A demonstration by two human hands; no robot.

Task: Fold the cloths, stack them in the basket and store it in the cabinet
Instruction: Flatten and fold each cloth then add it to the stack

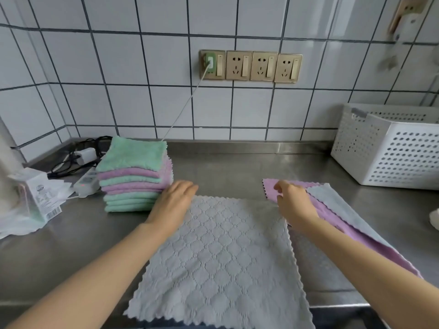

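A grey quilted cloth (221, 255) lies spread flat on the steel counter in front of me. My left hand (174, 200) rests on its far left corner, fingers apart, beside a stack of folded green and purple cloths (133, 174). My right hand (293, 201) lies at the cloth's far right corner, fingers curled over the edge of a purple cloth (332, 219) that lies under a light grey cloth (332, 200). A white perforated basket (389, 153) stands at the back right, apart from both hands.
A power strip, charger and black cables (78, 162) lie at the back left, with a white packet (40, 193) in front of them. Wall sockets (250, 65) sit on the tiled wall, one holding a plug with a white cord. The counter's front edge (339, 305) runs near me.
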